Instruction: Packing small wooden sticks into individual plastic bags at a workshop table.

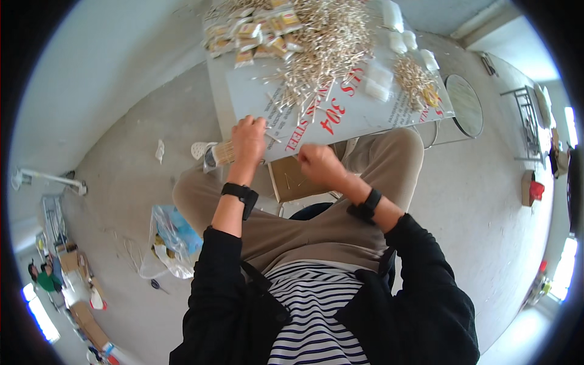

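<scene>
Swab bundle (224, 153) is lying at the surface's (240, 91) near-left corner, against or just beside the left hand (248, 143); fingers curling, cannot tell whether gripping. Right hand (322, 164) is curling closed, contents hidden. Bundle's edge position is risking a spill, if nudged.

Room being lit brightly, view being bent by the fisheye

Light is being let in by windows (564, 269) on both sides, their panes being washed out to white. The floor (480, 243) is being lit softly. Straight edges are being curved, corners lost to black, rim clutter (78, 267) squeezed and softened; heaped swabs (331, 42) are being blended into grain.
</scene>
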The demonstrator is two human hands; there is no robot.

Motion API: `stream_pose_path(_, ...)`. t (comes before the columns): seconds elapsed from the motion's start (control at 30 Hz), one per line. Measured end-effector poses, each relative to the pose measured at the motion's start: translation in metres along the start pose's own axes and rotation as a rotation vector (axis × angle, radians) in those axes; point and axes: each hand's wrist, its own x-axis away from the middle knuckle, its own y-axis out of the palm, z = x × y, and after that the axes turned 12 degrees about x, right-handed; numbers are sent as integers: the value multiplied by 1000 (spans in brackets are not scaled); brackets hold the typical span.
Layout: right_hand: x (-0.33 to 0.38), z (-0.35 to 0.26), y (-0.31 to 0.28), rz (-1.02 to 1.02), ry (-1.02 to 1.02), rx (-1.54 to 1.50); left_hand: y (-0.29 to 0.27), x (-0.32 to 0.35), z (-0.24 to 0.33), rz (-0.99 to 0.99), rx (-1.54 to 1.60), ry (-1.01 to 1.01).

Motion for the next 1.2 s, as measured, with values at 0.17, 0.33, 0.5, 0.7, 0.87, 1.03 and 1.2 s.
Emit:
stream_pose_path(0.17,3,35,-27,185,94,182,-7,-24,2,-14,-121,-100)
stream_pose_path(0.33,-20,127,-110,451,666,210,3,-36,60,-49,48,60)
stream_pose_path(0.5,-23,175,-146,408,848,305,34,-54,126,-170,187,181)
stream_pose_path(0.7,9,238,-197,368,1131,411,62,-101,178,-254,238,310)
stream_pose_path(0.87,39,280,-196,364,1044,175,89,-120,211,-329,296,336)
stream_pose_path(1.03,42,290,-214,230,1106,201,120,-145,227,-449,553,193)
stream_pose_path(1.2,31,307,-247,368,1098,383,161,-183,249,-643,1270,-630)
